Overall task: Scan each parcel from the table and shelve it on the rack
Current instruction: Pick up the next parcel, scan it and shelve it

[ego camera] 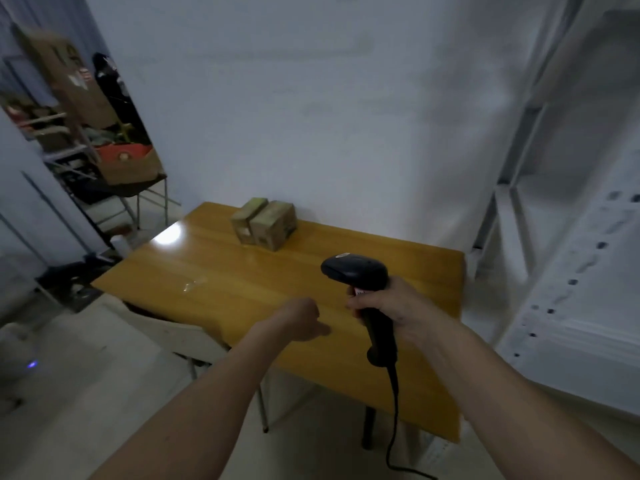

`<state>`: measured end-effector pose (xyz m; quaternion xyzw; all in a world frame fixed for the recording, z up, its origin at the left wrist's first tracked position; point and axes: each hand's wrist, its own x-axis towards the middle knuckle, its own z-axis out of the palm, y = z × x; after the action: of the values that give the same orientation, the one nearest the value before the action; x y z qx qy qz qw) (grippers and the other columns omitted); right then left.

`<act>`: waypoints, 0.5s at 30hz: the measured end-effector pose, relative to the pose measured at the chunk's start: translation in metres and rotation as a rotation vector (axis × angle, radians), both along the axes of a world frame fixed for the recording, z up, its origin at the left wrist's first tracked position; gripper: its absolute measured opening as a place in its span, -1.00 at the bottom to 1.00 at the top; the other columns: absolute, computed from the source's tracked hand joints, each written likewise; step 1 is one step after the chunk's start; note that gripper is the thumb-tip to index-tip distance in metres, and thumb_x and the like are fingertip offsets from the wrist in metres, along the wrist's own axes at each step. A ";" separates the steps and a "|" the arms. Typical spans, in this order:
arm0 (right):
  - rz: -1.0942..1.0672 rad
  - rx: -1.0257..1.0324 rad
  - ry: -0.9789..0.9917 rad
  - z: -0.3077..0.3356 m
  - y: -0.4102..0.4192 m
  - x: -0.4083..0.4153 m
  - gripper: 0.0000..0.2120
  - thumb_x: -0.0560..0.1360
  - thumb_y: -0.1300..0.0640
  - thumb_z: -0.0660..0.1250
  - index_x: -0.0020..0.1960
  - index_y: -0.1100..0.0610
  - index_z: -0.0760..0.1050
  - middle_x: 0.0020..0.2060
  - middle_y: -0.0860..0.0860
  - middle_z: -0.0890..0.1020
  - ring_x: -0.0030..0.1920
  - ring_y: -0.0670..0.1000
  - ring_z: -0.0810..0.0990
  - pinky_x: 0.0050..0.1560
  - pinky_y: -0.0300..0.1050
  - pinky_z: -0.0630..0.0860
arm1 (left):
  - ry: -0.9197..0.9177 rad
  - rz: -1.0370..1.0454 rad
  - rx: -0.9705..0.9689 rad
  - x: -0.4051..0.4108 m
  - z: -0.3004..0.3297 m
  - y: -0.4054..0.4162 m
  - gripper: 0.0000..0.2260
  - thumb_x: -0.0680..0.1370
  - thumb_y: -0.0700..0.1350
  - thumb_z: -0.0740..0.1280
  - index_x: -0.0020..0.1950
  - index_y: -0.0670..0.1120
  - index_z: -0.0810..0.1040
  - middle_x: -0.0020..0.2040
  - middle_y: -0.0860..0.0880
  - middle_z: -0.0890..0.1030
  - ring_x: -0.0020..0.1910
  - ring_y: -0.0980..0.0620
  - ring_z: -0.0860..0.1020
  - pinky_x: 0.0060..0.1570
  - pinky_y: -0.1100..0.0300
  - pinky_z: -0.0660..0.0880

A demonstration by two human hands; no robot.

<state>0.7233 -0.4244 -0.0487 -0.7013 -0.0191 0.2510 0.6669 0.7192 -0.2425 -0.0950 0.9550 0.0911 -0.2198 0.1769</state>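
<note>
Bare table (214, 271) before parcels (265, 225) (wall-side)

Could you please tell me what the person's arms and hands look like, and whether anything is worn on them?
Both forearms are bare right to the frame's bottom edge: no sleeves show. The left hand and right hand wear no gloves, and no watch, bracelet or ring is visible. The picture is slightly blurred, so finer marks cannot be judged.

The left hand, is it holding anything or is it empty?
Empty. The left hand is curled over the wooden table with nothing in it. The scanner is in the right hand.
</note>
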 end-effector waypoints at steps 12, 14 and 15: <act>-0.069 -0.033 0.067 -0.015 0.156 0.052 -0.87 0.36 0.37 0.47 -0.11 0.29 0.59 -0.29 0.16 0.60 -0.31 0.08 0.58 -0.26 -0.05 0.54 | -0.078 0.178 -0.045 0.038 -0.018 0.169 -0.38 0.49 0.14 0.41 0.44 -0.09 0.30 0.37 -0.08 0.41 0.27 -0.08 0.44 0.02 0.15 0.40; -0.090 -0.033 0.072 -0.019 0.172 0.067 -0.87 0.36 0.38 0.47 -0.11 0.29 0.59 -0.29 0.16 0.59 -0.30 0.09 0.58 -0.23 -0.04 0.54 | -0.088 0.189 -0.069 0.052 -0.024 0.183 -0.37 0.49 0.13 0.42 0.45 -0.10 0.29 0.39 -0.09 0.37 0.30 -0.09 0.42 0.02 0.15 0.38; -0.099 -0.031 0.076 -0.021 0.180 0.076 -0.86 0.35 0.38 0.47 -0.11 0.29 0.59 -0.28 0.16 0.60 -0.29 0.09 0.57 -0.23 -0.04 0.54 | -0.084 0.194 -0.081 0.060 -0.026 0.189 -0.37 0.50 0.12 0.42 0.46 -0.10 0.29 0.40 -0.10 0.36 0.30 -0.10 0.41 0.05 0.14 0.40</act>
<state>0.7989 -0.2447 -0.0695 -0.7018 0.0449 0.2442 0.6677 0.7789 -0.0539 -0.1210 0.9421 0.1667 -0.1651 0.2395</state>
